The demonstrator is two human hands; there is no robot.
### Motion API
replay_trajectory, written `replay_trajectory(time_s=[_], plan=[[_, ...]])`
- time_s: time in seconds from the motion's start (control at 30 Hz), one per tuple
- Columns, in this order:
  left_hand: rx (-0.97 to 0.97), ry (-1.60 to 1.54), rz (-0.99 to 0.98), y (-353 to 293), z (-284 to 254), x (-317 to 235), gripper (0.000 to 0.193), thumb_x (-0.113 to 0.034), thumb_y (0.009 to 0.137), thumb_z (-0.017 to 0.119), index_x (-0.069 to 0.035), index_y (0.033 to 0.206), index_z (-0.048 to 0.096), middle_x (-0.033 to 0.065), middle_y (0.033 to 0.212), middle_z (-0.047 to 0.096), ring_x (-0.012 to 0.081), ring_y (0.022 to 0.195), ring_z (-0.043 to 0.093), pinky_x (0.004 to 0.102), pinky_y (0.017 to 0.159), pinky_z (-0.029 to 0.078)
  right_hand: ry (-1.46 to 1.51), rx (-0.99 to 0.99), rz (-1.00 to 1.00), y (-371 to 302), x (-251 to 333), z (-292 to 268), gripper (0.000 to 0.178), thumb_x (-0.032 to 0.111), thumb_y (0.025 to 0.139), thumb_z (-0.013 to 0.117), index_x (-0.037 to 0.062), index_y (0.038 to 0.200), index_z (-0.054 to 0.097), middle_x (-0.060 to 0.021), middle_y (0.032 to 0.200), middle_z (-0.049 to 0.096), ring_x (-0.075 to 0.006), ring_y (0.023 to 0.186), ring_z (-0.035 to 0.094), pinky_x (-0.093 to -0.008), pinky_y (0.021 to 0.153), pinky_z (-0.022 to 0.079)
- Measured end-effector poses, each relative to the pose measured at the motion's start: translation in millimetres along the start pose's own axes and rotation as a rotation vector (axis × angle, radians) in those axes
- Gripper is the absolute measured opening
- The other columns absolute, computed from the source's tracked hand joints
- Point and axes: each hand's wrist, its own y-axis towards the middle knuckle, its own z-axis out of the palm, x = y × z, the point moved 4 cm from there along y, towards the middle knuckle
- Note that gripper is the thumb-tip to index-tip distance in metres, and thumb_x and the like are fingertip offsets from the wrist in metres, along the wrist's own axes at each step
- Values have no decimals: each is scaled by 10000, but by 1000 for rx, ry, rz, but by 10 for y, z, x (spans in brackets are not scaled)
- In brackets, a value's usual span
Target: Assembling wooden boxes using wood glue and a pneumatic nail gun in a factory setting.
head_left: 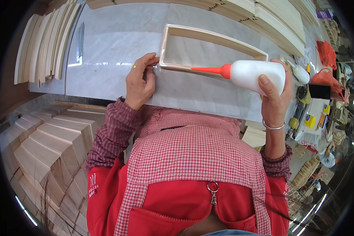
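Note:
A narrow rectangular wooden frame (pixel 216 34) lies on the grey marbled tabletop (pixel 118 35), with a shiny strip along its upper edges. At its near left corner is my left hand (pixel 141 80), fingers curled together and fingertips against that corner. My right hand (pixel 277 94) grips a white squeeze bottle (pixel 244 74), probably glue, tilted on its side. Its long red nozzle (pixel 208 70) points left, with the tip at the frame's near long side. The bottle covers the frame's near right part.
Thin wooden boards (pixel 47 43) stand in a row at the table's left end. Long wooden strips (pixel 279 31) are stacked along the far edge. Wooden pieces (pixel 47 137) are piled below left. To the right are another white bottle (pixel 301 74), red plastic bags (pixel 330 82) and small yellow containers (pixel 310 121).

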Motion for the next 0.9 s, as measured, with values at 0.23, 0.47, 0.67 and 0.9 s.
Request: replay_trajectory(time_s=[0.23, 0.47, 0.67, 0.9], plan=[[36, 41, -32, 12, 25, -8, 486, 133, 745, 441, -20, 1198, 525, 115, 1057, 617, 189, 917, 608, 248, 785, 490, -37, -146, -2, -127, -95, -547, 499, 149, 749, 695, 40, 1193, 496, -109, 1051, 536, -202, 885, 526, -290, 803, 448], [58, 38, -56, 0, 45, 16, 479, 120, 771, 429, -19, 1222, 507, 113, 1105, 589, 187, 941, 583, 252, 819, 471, -3, -328, 1, -280, -322, -1150, 460, 100, 739, 724, 61, 1149, 520, -84, 1014, 573, -178, 853, 544, -274, 777, 464], [73, 91, -45, -27, 30, 67, 481, 109, 785, 426, -19, 1245, 488, 108, 1125, 572, 182, 930, 567, 249, 828, 460, 20, -434, -8, -412, -449, -1489, 441, 88, 748, 714, 59, 1143, 521, -84, 1014, 568, -174, 855, 538, -272, 773, 462], [79, 118, -42, -45, 38, 108, 490, 107, 786, 423, -21, 1255, 481, 106, 1129, 565, 175, 922, 557, 250, 827, 455, 82, -521, -8, -475, -586, -1637, 440, 83, 755, 707, 48, 1148, 512, -88, 1011, 561, -173, 859, 534, -276, 773, 462]])
